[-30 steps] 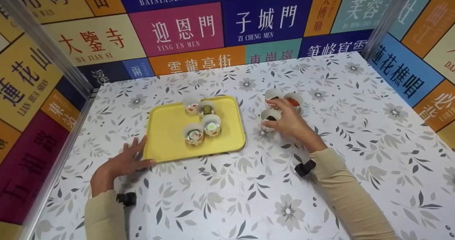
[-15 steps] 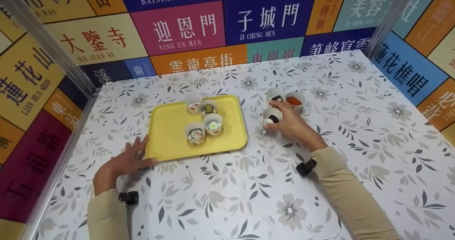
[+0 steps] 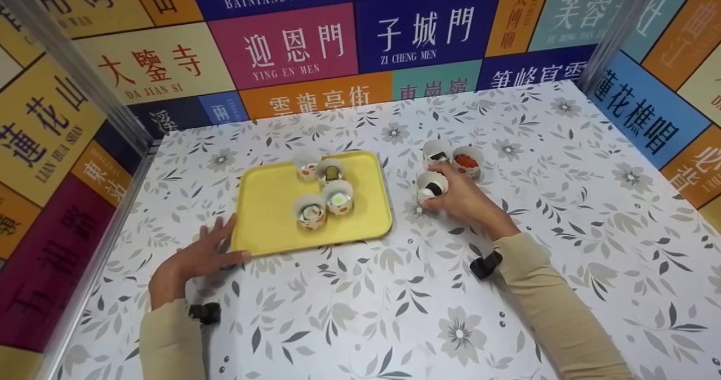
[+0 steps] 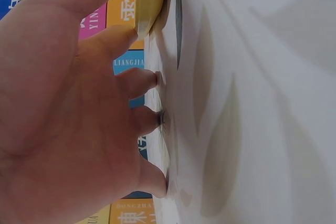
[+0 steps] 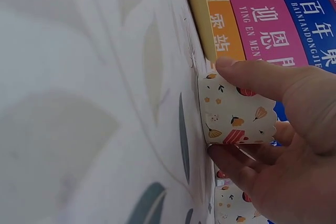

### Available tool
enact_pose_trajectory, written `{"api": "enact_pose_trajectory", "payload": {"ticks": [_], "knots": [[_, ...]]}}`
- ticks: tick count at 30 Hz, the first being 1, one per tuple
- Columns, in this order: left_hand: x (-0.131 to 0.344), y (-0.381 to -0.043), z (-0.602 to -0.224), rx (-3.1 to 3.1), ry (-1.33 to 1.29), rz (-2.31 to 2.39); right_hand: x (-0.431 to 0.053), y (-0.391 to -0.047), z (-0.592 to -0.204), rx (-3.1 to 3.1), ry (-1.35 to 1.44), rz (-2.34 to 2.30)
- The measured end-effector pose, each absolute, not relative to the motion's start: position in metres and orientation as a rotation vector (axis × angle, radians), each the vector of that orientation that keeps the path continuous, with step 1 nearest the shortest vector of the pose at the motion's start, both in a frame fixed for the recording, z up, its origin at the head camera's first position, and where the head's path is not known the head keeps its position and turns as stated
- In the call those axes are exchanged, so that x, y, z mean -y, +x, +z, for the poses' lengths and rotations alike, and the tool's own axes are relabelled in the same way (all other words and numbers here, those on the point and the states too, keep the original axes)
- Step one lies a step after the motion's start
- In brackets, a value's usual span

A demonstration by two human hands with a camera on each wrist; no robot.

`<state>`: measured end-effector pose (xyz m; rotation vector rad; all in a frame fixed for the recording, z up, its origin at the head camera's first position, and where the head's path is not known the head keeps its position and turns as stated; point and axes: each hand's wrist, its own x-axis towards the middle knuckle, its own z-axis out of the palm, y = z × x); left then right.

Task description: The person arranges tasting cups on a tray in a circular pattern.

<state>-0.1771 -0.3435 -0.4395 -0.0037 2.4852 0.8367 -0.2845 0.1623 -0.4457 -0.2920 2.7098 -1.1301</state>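
Note:
My right hand (image 3: 463, 197) grips a patterned paper cup (image 5: 236, 111) between thumb and fingers, its base close to the tabletop. Inside that cup is a white piece with a dark band, like a rice ball (image 3: 432, 190). Just behind stand two more cups, one with a dark and white filling (image 3: 436, 153) and one with a bright red filling (image 3: 466, 161). At the yellow tray's (image 3: 262, 222) near left corner, my left hand (image 3: 194, 259) has its fingers spread, thumb and index at the rim. The other left fingertips rest on the table in the left wrist view.
Several paper cups stand on the tray: one with a white and green piece (image 3: 339, 200), one with a sushi-like roll (image 3: 311, 214), one with a dark green filling (image 3: 331, 173) and one at the back (image 3: 307, 170). Printed wall panels (image 3: 281, 48) bound the flower-patterned table (image 3: 360, 301).
My right thumb and fingers have shifted slightly around the near cup, and its white filling shows more. The red-filled cup behind is less covered. My left hand stays at the tray.

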Motion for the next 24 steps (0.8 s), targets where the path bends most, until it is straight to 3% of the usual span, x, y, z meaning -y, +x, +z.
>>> {"api": "enact_pose_trajectory", "payload": {"ticks": [24], "knots": [[0.344,-0.177,-0.438,-2.499,0.024,0.832,-0.149,-0.279,-0.439,-2.735,-0.258,-1.156]]}}
